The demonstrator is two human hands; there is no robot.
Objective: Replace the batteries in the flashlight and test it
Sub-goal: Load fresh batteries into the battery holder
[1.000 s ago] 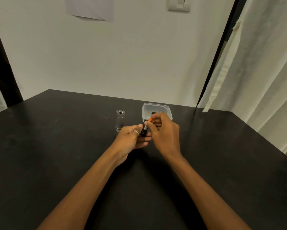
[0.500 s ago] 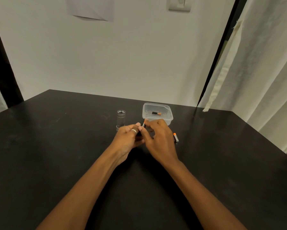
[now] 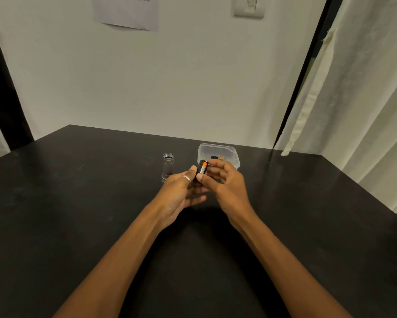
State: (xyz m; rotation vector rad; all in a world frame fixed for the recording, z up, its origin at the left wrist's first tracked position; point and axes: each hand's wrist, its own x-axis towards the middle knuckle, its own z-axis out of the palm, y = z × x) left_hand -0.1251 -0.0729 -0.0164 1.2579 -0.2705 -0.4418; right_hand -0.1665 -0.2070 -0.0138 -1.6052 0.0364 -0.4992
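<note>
My left hand (image 3: 180, 192) grips a small black battery holder (image 3: 200, 165) above the table, thumb up along its left side. An orange and silver battery (image 3: 203, 168) lies against the holder, pinched between the thumb and fingers of my right hand (image 3: 228, 188). The grey flashlight body (image 3: 168, 165) stands upright on the black table (image 3: 78, 203), open threaded end up, just left of my hands. The holder's lower part is hidden by my fingers.
A clear plastic container (image 3: 216, 146) sits behind my right hand with one battery (image 3: 216, 158) lying inside. A white wall closes the far table edge, and a curtain (image 3: 353, 111) hangs along the right edge.
Half a second ago a battery lay on the table right of my right hand; it is gone from there, and my right hand now holds a battery at the holder, raised slightly.
</note>
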